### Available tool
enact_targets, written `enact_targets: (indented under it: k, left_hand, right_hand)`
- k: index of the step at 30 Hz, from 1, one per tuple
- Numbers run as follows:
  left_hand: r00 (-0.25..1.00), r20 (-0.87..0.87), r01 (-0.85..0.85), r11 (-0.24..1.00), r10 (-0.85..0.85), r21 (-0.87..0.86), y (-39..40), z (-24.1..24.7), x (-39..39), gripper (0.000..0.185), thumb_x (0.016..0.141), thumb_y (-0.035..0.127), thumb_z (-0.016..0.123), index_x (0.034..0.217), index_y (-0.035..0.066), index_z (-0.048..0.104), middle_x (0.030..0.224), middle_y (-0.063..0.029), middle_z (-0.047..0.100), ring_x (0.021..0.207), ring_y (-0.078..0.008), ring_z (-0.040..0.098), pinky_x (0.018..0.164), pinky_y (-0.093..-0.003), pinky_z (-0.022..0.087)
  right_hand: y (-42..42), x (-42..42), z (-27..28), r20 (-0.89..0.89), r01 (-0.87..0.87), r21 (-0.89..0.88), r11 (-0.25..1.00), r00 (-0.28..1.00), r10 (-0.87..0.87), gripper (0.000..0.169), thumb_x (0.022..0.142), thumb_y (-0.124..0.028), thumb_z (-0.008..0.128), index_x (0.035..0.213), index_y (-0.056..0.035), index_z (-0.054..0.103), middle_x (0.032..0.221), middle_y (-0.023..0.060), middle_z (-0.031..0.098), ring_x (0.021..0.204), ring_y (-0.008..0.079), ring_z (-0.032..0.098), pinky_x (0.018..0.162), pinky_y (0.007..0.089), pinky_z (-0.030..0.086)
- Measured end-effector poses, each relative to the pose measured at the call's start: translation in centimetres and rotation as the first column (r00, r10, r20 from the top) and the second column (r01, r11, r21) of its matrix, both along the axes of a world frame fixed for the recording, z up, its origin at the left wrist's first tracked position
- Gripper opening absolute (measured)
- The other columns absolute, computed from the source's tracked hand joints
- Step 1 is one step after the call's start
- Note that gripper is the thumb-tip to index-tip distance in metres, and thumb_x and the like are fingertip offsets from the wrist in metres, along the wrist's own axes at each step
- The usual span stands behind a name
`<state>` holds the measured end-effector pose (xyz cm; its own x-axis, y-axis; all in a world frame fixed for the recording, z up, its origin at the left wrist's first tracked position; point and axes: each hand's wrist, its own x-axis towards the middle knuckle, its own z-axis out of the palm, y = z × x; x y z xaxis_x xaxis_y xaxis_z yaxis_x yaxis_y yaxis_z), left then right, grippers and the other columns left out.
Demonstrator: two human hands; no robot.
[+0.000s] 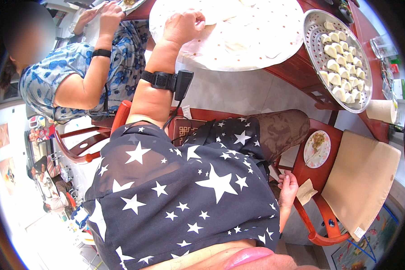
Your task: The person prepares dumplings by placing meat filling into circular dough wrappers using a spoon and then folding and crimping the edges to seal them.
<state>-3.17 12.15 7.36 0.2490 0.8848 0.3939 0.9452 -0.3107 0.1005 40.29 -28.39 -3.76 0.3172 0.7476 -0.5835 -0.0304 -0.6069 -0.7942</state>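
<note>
My left hand (185, 27) rests at the near left of a round white sheet (202, 55) dotted with small holes. Its fingers are curled by the edge of a thin, pale dough wrapper (224, 18); whether they grip it is hidden. More flat wrappers (238, 44) lie on the sheet and blend into its white. Low at my side, my right hand (287, 187) has loosely bent fingers with nothing visible in them. Close to it, a beige piece of paper or cloth (306, 192) lies on the wooden chair. A floral plate (317, 153) there holds some minced filling (318, 140).
Several folded dumplings (342, 67) fill much of a perforated metal tray (312, 37) at the right. Beside it stands a paper roll (381, 110). A beige cushion (361, 182) leans on the chair (329, 233). At left sits another person (71, 74), hands raised near the table.
</note>
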Motion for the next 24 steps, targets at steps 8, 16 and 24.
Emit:
enact_targets:
  k: [8, 16, 24]
  left_hand:
    - [0.976, 0.198, -0.064, 0.988, 0.092, -0.144, 1.1, -0.2, -1.8, 0.02, 0.086, 0.027, 0.06, 0.097, 0.015, 0.072, 0.087, -0.0095, 0.071, 0.079, -0.0268, 0.068, 0.075, -0.036, 0.053]
    - [0.921, 0.136, -0.357, 0.931, 0.364, -0.074, -1.4, -0.4, -1.6, 0.026, 0.081, 0.024, 0.061, 0.104, 0.013, 0.07, 0.095, -0.0157, 0.07, 0.088, -0.0315, 0.067, 0.08, -0.0387, 0.052]
    - [0.842, 0.186, -0.418, 0.831, 0.506, -0.367, 1.2, -1.0, -3.0, 0.034, 0.081, 0.029, 0.057, 0.108, 0.01, 0.068, 0.108, -0.0202, 0.066, 0.104, -0.0357, 0.062, 0.091, -0.0412, 0.048]
  right_hand:
    - [0.3, 0.0, 0.1, 0.002, -0.008, -0.013, 1.0, 1.0, 0.008, 0.031, 0.096, -0.023, 0.056, 0.116, 0.0001, 0.058, 0.087, 0.0025, 0.064, 0.069, 0.005, 0.055, 0.061, 0.0181, 0.046]
    - [0.5, 0.2, 0.3, -0.013, -0.008, -0.013, 1.0, 1.0, 0.008, 0.03, 0.097, -0.021, 0.054, 0.116, 0.0009, 0.058, 0.087, 0.0027, 0.064, 0.07, 0.0051, 0.054, 0.062, 0.0182, 0.046]
    - [1.0, 0.5, 0.8, 0.015, -0.017, -0.023, 1.0, 1.0, 0.017, 0.029, 0.096, -0.02, 0.054, 0.116, 0.0011, 0.058, 0.086, 0.0027, 0.064, 0.07, 0.0054, 0.055, 0.062, 0.0179, 0.046]
